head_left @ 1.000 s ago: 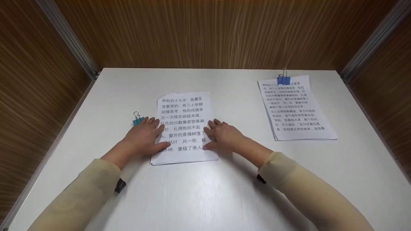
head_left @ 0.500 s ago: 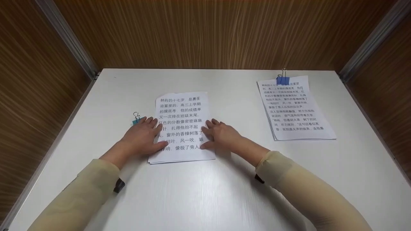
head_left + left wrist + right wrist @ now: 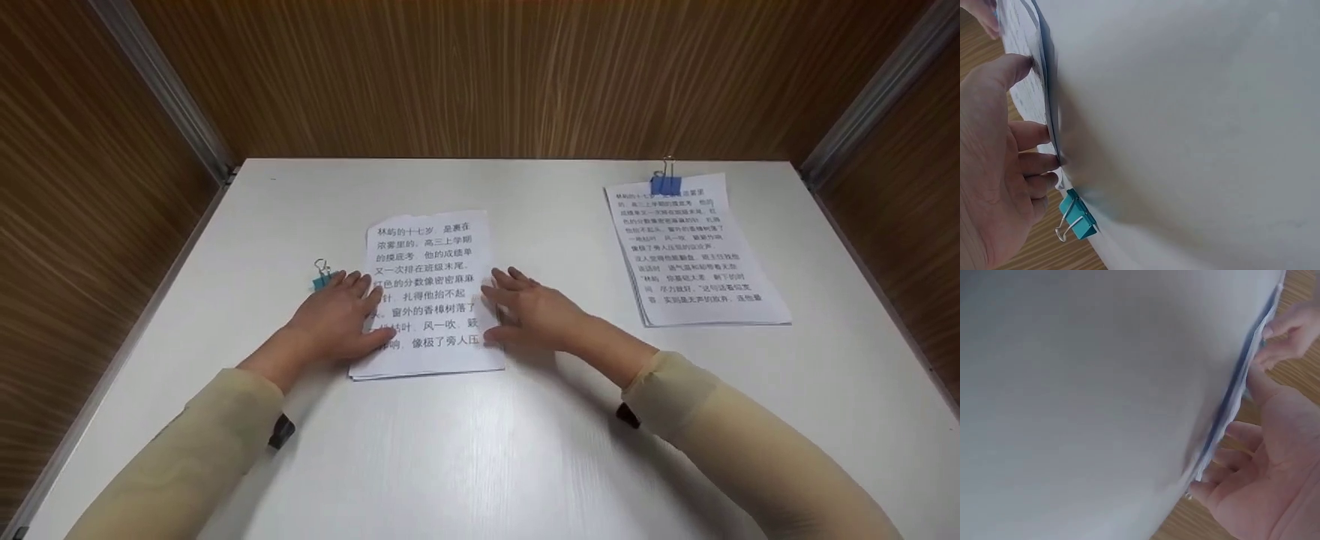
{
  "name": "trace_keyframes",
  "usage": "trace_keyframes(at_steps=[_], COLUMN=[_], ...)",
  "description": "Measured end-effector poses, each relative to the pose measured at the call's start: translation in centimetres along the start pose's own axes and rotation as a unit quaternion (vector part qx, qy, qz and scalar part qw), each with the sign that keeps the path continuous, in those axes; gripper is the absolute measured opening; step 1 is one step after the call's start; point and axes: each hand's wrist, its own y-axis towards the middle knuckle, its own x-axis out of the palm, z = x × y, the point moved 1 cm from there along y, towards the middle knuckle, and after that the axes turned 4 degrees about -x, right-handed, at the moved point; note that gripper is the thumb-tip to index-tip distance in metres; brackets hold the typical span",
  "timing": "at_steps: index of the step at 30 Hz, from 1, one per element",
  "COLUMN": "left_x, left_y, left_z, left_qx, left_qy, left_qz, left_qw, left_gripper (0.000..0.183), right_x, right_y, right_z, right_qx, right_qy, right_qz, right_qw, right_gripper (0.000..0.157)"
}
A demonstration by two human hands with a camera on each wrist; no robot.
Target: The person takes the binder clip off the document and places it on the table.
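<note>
A stack of printed white sheets [image 3: 431, 292] lies flat on the table in the head view, its edges slightly uneven. My left hand [image 3: 332, 319] rests along its left edge, the thumb and forefinger tip on the top sheet and the other fingers at the side. At the opposite edge is my right hand [image 3: 541, 313], fingers relaxed, with its fingertips at the paper's side. In the left wrist view my left fingertips [image 3: 1044, 163] meet the sheet edges. A teal binder clip [image 3: 1078, 215] stands just beyond them, partly hidden behind the hand in the head view.
A second stack of printed sheets [image 3: 694, 255] lies at the right rear, with a blue binder clip [image 3: 666, 184] on its top edge. The white table [image 3: 450, 457] is bounded by a wood-grain panel [image 3: 510, 82] at the back and others at both sides.
My right hand has shifted slightly outward to the right, uncovering a bit more print near the stack's right edge. The left hand stays at the left edge. The whole view shifts slightly.
</note>
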Motion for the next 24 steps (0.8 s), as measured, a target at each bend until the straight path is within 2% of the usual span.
trace_keyframes(at_steps=[4, 8, 14, 19, 24], left_x=[-0.2, -0.5, -1.2, -2.7, -4.6], left_y=[0.2, 0.5, 1.2, 2.2, 4.3], left_z=[0.0, 0.2, 1.1, 3.4, 7.1], left_qx=[0.004, 0.004, -0.005, -0.021, -0.007], left_qy=[0.009, 0.016, 0.014, 0.004, -0.007], left_qz=[-0.001, 0.0, 0.016, 0.032, 0.072], left_qw=[1.0, 0.9999, 0.9998, 0.9993, 0.9974], left_gripper=[0.084, 0.083, 0.081, 0.08, 0.079], right_x=[-1.7, -3.5, -5.9, -7.4, -8.5], right_y=[-2.1, -5.1, -10.0, -13.8, -16.8], right_z=[1.8, 4.5, 8.8, 12.0, 14.6], right_qx=[-0.006, -0.001, 0.043, 0.089, 0.133], right_qy=[0.007, 0.008, -0.007, -0.012, -0.025], right_qz=[0.047, 0.083, 0.105, 0.111, 0.104], right_qw=[0.999, 0.997, 0.994, 0.99, 0.985], right_gripper=[0.077, 0.074, 0.073, 0.074, 0.077])
